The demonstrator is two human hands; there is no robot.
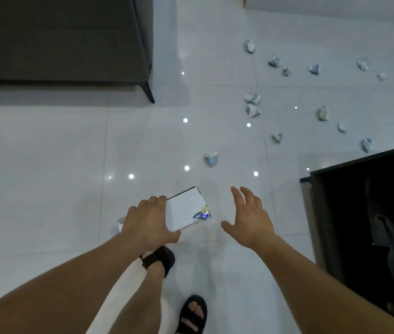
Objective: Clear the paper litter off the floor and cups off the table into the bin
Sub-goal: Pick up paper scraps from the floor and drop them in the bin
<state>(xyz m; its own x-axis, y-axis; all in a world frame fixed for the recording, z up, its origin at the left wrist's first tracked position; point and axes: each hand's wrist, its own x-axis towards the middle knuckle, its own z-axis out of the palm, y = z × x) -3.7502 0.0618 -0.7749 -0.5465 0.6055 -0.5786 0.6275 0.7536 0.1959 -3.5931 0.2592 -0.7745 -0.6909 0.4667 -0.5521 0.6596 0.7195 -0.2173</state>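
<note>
My left hand (149, 220) grips the rim of a white box-shaped bin (184, 210) held low over the floor. A crumpled blue-and-white paper (202, 214) lies in its right corner. My right hand (249, 216) hovers open just right of the bin, fingers spread, holding nothing. Several crumpled paper pieces lie scattered on the glossy white floor ahead and to the right, the nearest (211, 159) just beyond the bin, a pair (252, 103) farther off, others (365, 144) near the right edge. No cups are in view.
A dark sofa (58, 39) on thin legs fills the upper left. A dark table (371, 213) stands at the right, close to my right arm. My feet in black sandals (192, 314) are below the bin.
</note>
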